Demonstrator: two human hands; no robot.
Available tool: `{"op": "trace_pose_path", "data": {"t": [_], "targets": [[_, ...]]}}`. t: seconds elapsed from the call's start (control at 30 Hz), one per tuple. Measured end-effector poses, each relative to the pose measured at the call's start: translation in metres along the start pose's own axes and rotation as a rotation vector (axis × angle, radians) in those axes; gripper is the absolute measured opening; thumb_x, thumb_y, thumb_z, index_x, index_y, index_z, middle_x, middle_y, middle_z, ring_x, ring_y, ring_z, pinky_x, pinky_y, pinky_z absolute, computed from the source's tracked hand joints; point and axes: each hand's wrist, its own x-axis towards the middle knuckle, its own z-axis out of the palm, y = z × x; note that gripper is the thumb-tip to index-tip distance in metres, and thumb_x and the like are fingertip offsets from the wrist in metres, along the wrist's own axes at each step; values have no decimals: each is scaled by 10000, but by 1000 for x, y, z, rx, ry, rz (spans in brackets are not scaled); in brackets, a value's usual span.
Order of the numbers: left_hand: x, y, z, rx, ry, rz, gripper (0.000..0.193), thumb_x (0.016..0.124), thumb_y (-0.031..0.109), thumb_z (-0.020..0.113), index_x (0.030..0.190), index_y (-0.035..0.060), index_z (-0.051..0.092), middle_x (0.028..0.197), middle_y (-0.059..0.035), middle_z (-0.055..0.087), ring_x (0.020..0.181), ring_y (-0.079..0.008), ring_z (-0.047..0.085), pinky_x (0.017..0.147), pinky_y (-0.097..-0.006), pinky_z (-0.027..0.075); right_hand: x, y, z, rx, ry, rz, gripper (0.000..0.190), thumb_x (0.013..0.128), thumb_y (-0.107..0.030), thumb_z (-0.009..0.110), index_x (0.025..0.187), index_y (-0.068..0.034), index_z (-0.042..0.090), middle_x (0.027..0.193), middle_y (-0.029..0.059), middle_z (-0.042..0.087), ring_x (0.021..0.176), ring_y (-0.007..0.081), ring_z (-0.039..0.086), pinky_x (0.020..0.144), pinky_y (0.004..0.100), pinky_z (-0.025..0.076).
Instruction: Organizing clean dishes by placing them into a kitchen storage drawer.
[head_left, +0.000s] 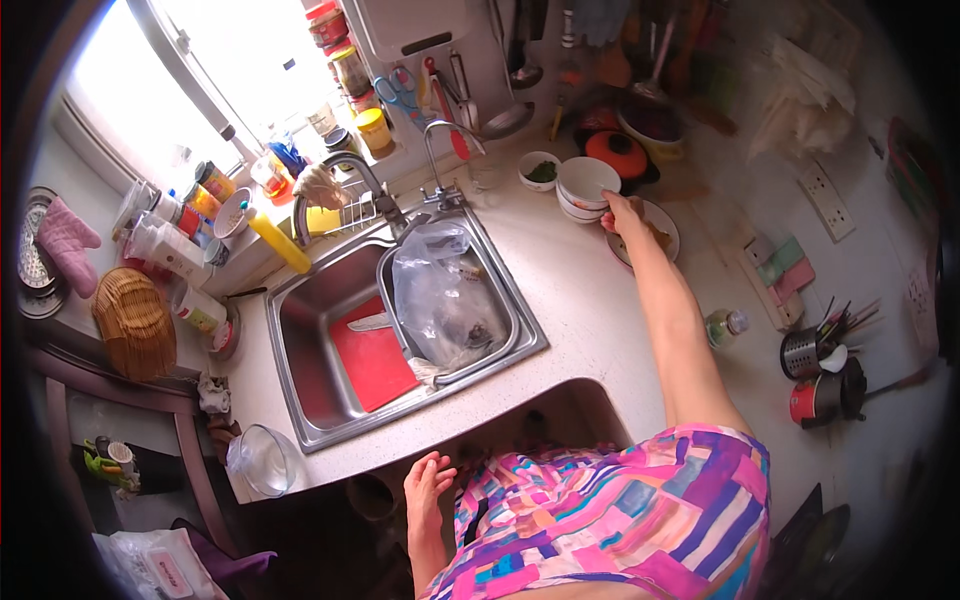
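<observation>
My right hand (624, 215) reaches over the counter and grips the rim of the upper white bowl (589, 180), which sits on another white bowl (579, 214). Beside them, a small white bowl (534, 163) holds chopped greens. Partly under my right hand and forearm lies a plate (670, 217) with food on it. An orange-lidded pot (616, 154) stands just behind. My left hand (430, 480) hangs in front of my body below the counter's edge, fingers slightly apart, holding nothing.
In the steel sink (304, 337) lie a red cutting board (367, 360) and a knife (370, 322). A basin (512, 330) at its right holds a clear plastic bag (435, 285). A glass bowl (266, 461) stands by the counter's left corner, a bottle (724, 328) at the right.
</observation>
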Motion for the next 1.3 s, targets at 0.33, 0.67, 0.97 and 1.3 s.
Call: {"op": "trace_pose_path", "data": {"t": [0.33, 0.67, 0.97, 1.3], "targets": [[40, 39, -22, -54, -14, 53, 319, 914, 212, 496, 1145, -8, 499, 1012, -111, 607, 778, -132, 614, 670, -216, 474, 21, -14, 31, -112, 38, -97, 153, 779, -35, 478, 740, 87, 562, 555, 133, 553, 401, 176, 520, 310, 296, 401], [87, 142, 15, 455, 85, 797, 297, 882, 168, 551, 1126, 0, 535, 929, -112, 630, 820, -161, 607, 723, -295, 481, -166, -70, 40, -597, 126, -1507, 108, 756, -29, 532, 673, 14, 478, 629, 210, 572, 593, 360, 597, 515, 389, 495], [74, 241, 82, 793, 89, 1282, 654, 748, 156, 695, 1300, 27, 370, 1080, -183, 568, 812, -250, 614, 668, -337, 501, -250, -42, 49, -791, 53, -2068, 122, 658, 1, 539, 676, -38, 425, 656, 113, 482, 565, 206, 537, 397, 279, 436], [108, 206, 87, 867, 201, 1362, 628, 698, -108, 529, 1294, -20, 352, 1120, -263, 531, 967, -390, 565, 812, -413, 473, -234, -6, 54, -382, -521, -1618, 152, 709, -59, 625, 730, -48, 475, 673, 97, 521, 579, 216, 561, 482, 269, 469]]}}
